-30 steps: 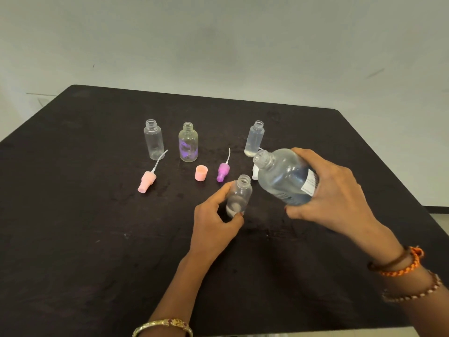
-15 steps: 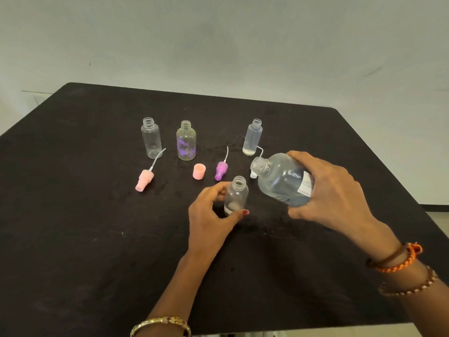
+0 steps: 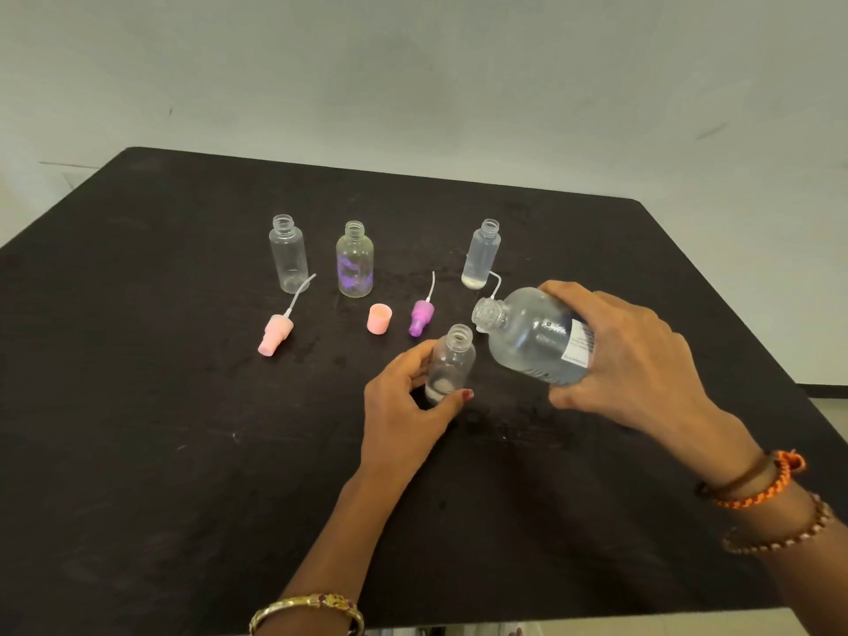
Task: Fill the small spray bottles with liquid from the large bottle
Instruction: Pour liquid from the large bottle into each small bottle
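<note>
My left hand (image 3: 404, 406) grips a small clear bottle (image 3: 452, 362) that stands open-necked on the black table (image 3: 137, 406), with a little liquid at its bottom. My right hand (image 3: 633, 360) holds the large clear bottle (image 3: 532, 337) tilted to the left, its open mouth just above and right of the small bottle's neck. Three more small open bottles stand behind: a clear one (image 3: 288, 254), one with purple markings (image 3: 354, 261) and a slim one (image 3: 481, 254) filled with clear liquid.
A pink spray head (image 3: 275, 335) with its tube, a pink cap (image 3: 379, 319) and a purple spray head (image 3: 421, 316) lie on the table between the bottles. A white spray tube (image 3: 494, 286) shows behind the large bottle. The table's edges run near my forearms.
The large bottle has come lower and nearer the small bottle's neck. My left hand has closed more firmly round the small bottle's base.
</note>
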